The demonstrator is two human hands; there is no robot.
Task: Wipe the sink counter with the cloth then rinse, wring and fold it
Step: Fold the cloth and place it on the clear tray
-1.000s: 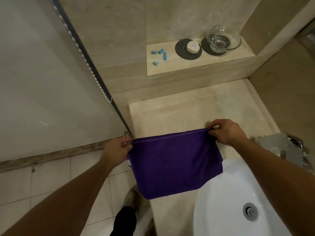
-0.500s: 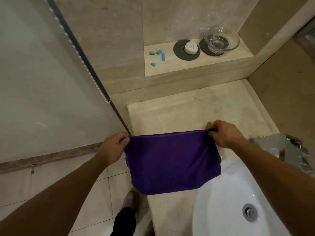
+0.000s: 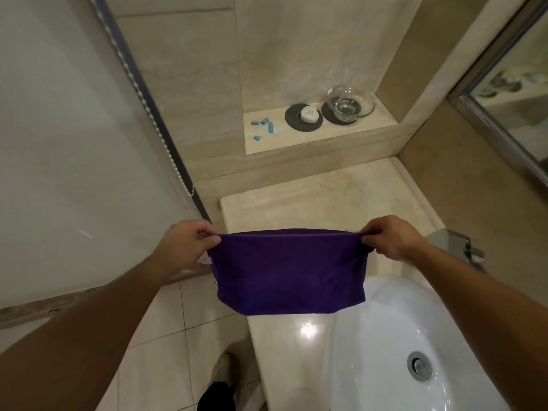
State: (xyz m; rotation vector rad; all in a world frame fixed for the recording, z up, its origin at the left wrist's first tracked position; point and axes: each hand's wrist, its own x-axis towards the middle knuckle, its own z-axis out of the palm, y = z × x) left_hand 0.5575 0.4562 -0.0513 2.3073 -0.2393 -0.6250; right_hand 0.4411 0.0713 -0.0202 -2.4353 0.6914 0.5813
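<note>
A purple cloth (image 3: 289, 271) hangs folded in the air, stretched flat between my two hands above the beige stone counter (image 3: 320, 206). My left hand (image 3: 185, 246) pinches its upper left corner beyond the counter's left edge. My right hand (image 3: 391, 237) pinches the upper right corner over the counter. The cloth's lower edge hangs just above the rim of the white sink basin (image 3: 394, 348), whose metal drain (image 3: 419, 366) shows at the lower right.
A chrome faucet (image 3: 456, 246) stands right of my right hand. On the raised ledge sit a glass bowl (image 3: 350, 103), a soap bar on a dark disc (image 3: 307, 114) and several blue pieces (image 3: 264, 127). A glass shower panel (image 3: 74, 143) stands left, a mirror (image 3: 516, 93) right.
Both hands have pulled the cloth tauter and more level, and lifted it a little. The camera has tilted up, showing more wall and the mirror.
</note>
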